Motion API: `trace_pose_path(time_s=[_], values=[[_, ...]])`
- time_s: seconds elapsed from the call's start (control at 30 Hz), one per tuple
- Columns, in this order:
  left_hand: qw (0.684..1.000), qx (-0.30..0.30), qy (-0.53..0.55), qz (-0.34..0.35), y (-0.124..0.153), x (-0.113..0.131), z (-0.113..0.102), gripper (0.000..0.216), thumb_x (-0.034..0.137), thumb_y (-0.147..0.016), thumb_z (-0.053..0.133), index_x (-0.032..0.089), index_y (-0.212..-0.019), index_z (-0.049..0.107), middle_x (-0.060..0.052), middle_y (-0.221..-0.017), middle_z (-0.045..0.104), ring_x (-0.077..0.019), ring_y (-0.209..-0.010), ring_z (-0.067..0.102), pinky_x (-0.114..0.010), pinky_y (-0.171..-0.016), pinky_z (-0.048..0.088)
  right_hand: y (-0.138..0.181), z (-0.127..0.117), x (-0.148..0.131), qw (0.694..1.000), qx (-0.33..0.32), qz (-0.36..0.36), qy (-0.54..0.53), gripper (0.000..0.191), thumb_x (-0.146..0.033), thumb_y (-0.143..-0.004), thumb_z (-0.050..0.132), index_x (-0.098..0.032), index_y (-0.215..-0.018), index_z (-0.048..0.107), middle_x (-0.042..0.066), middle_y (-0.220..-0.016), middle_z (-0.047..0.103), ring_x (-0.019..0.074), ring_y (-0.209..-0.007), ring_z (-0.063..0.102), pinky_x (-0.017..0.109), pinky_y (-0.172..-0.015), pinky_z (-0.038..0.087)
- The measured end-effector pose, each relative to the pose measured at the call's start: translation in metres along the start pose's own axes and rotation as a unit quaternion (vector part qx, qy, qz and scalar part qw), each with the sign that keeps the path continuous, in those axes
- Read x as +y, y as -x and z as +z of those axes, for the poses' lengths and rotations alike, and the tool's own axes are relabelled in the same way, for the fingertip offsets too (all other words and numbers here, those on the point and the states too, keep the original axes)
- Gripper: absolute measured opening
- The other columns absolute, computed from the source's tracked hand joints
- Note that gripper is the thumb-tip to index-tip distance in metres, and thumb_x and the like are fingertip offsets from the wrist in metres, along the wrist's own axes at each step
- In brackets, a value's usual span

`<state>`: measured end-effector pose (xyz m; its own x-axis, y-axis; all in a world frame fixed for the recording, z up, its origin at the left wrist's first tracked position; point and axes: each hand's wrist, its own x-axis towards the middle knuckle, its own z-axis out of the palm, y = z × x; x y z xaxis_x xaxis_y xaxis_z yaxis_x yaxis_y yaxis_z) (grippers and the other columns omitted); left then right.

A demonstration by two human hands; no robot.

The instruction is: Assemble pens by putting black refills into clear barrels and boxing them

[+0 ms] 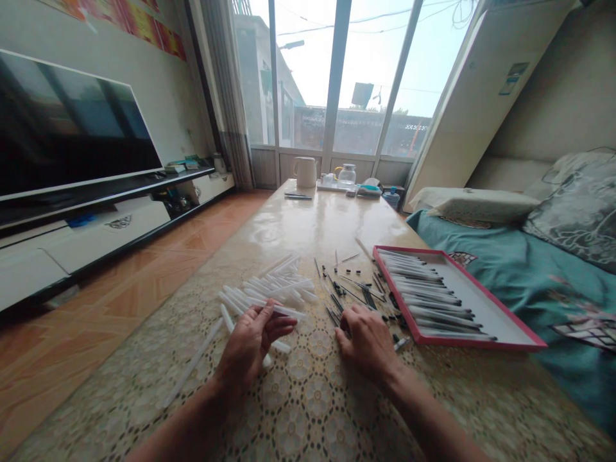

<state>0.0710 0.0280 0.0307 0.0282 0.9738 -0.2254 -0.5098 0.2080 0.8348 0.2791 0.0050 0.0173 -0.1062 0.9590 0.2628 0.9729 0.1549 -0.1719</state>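
My left hand [253,337] pinches a translucent white pen barrel [291,312] between thumb and fingers. Around and behind it lies a loose heap of similar white tubes [282,282]. Over thin dark pen refills [333,316] my right hand [368,340] is lowered, its fingers curled together at their ends. Whether it grips one of them is hidden by the fingers. Small black caps [337,289] and more thin rods are scattered just beyond this hand. To its right, a pink-rimmed tray [500,301] holds a row of white pens with dark ends [433,292].
All this lies on a long table with a patterned cover [308,410]. At its far end stand a kettle [305,172], a glass jug [347,175] and a tissue pack [369,187]. A teal-covered sofa [462,250] flanks the right side; a TV cabinet [110,231] is at left.
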Motion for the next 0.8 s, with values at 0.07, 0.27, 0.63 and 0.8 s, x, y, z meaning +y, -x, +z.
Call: trace_pose_path(time_s=[0.07,0.27,0.63,0.8], values=[[1.0,0.001,0.001,-0.001,0.0,0.0,0.0,0.005,0.016,-0.082,0.059,0.016,-0.078,0.056,-0.004,-0.064,0.071,-0.0164,-0.059,0.07,-0.024,-0.058,0.057,0.0,0.002,0.001,1.0,0.0,0.003,-0.001,0.007,-0.022,-0.079,0.057,-0.019,-0.073,0.058,0.007,-0.077,0.062,0.0208,-0.075,0.057,0.029,-0.066,0.037],[1.0,0.006,0.014,0.009,0.0,0.002,-0.001,0.008,0.021,-0.081,0.062,0.017,-0.077,0.056,-0.002,-0.061,0.07,-0.0147,-0.056,0.069,-0.022,-0.057,0.056,0.0,-0.001,-0.001,0.99,0.032,-0.025,-0.134,0.009,-0.018,-0.085,0.048,-0.019,-0.077,0.051,0.005,-0.077,0.059,0.0172,-0.071,0.056,0.025,-0.064,0.038],[0.996,0.066,0.052,0.037,-0.005,0.008,-0.007,0.013,0.017,-0.087,0.052,0.015,-0.075,0.056,-0.004,-0.061,0.07,-0.0134,-0.057,0.069,-0.022,-0.057,0.056,0.01,-0.01,-0.024,0.936,0.074,-0.088,-0.331,0.01,-0.022,-0.088,0.045,-0.022,-0.078,0.045,-0.005,-0.061,0.048,0.0095,-0.051,0.044,0.02,-0.051,0.033],[0.997,0.055,0.051,0.013,-0.002,0.007,-0.004,0.013,0.017,-0.088,0.052,0.015,-0.075,0.056,-0.004,-0.06,0.07,-0.0134,-0.055,0.068,-0.021,-0.056,0.055,0.01,-0.01,-0.025,0.931,0.076,-0.084,-0.348,0.009,-0.021,-0.087,0.046,-0.021,-0.078,0.045,-0.005,-0.061,0.047,0.0085,-0.051,0.042,0.019,-0.05,0.033]])
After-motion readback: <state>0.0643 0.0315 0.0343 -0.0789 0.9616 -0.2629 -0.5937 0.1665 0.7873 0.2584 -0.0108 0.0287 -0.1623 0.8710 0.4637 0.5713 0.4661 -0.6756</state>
